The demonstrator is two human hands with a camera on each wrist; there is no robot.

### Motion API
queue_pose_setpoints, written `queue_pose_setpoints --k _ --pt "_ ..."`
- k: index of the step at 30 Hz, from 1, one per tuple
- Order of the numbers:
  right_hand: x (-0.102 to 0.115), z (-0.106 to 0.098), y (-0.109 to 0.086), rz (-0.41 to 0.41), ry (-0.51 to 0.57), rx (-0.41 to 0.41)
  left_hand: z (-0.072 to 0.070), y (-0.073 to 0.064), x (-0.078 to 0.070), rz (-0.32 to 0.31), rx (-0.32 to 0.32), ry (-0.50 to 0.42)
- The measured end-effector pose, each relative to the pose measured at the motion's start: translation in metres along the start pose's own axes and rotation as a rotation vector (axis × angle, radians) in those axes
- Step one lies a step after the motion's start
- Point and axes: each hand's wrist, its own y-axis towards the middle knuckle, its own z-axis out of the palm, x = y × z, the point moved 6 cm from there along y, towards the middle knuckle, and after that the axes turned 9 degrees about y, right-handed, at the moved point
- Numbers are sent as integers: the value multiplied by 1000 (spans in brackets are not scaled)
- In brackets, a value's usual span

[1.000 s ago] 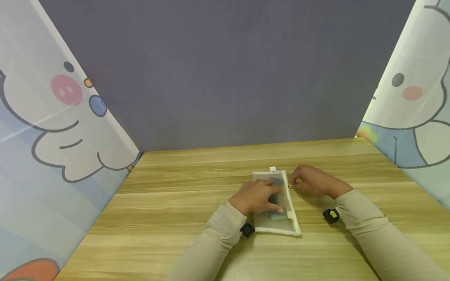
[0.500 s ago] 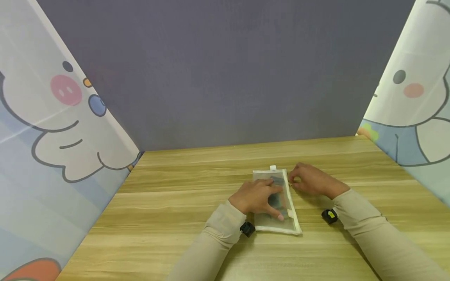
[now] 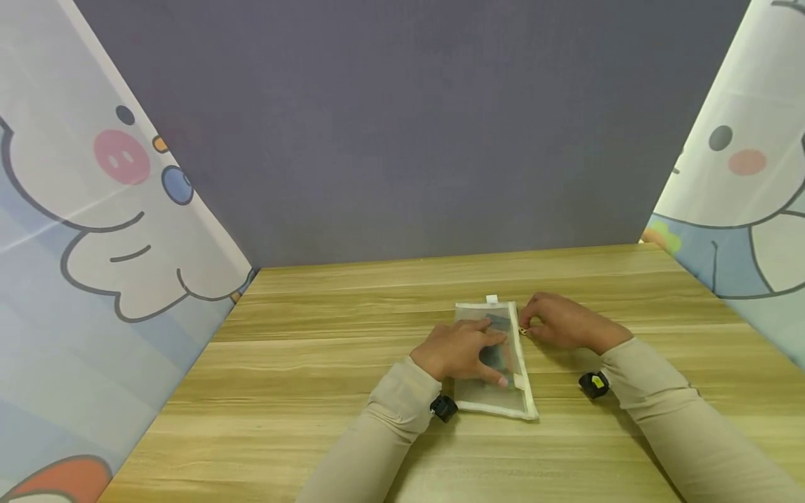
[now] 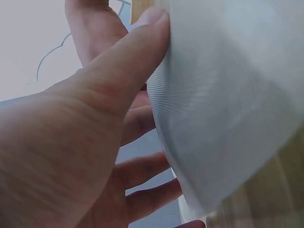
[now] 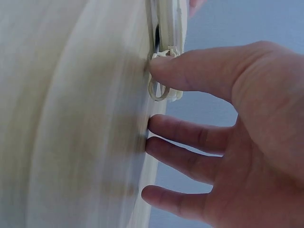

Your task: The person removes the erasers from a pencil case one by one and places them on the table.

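Observation:
A see-through mesh zip pouch (image 3: 481,402) with pale edging lies flat on the table. Something flat and bluish (image 3: 498,321) shows through it, partly covered by fingers. My left hand (image 3: 462,351) rests on the pouch, fingers spread and straight; the left wrist view has the mesh (image 4: 228,95) under the thumb. At the far right corner of the pouch, my right hand (image 3: 560,323) pinches a ring-shaped zipper pull (image 3: 523,331). In the right wrist view the thumb lies over the zipper pull (image 5: 159,95), and the other fingertips are down at the table.
Pale wood-grain table (image 3: 327,391) spreads around the pouch. A dark grey panel (image 3: 402,140) stands behind it, with cartoon-printed sheets (image 3: 56,293) at both sides. White tabs stick out at the pouch's far edge (image 3: 492,299) and near the zip.
Both hands keep nearly the same places: the left on the pouch, the right at the zipper pull. The whole view shifts slightly.

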Motion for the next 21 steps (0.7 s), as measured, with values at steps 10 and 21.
queue_pose_setpoints --k 10,21 --pt "5 -4 -1 -4 23 43 0 3 2 -30 1 9" --pt "5 -3 -3 8 47 80 0 3 2 -81 5 14"
